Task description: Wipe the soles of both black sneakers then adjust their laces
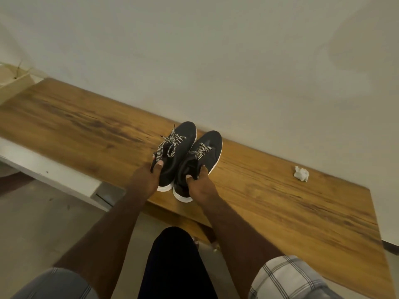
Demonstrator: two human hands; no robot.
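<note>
Left hand (144, 176) and right hand (199, 184) each grip a sneaker collar; both upright on tabletop (280, 190), used-looking tissue (301, 173) aside, lacing likely remains

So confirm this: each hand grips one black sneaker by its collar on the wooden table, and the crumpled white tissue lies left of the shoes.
One slip: the crumpled white tissue lies to the right of the black sneakers, as the head view shows. The left hand and right hand do grip the collars on the wooden table.
</note>
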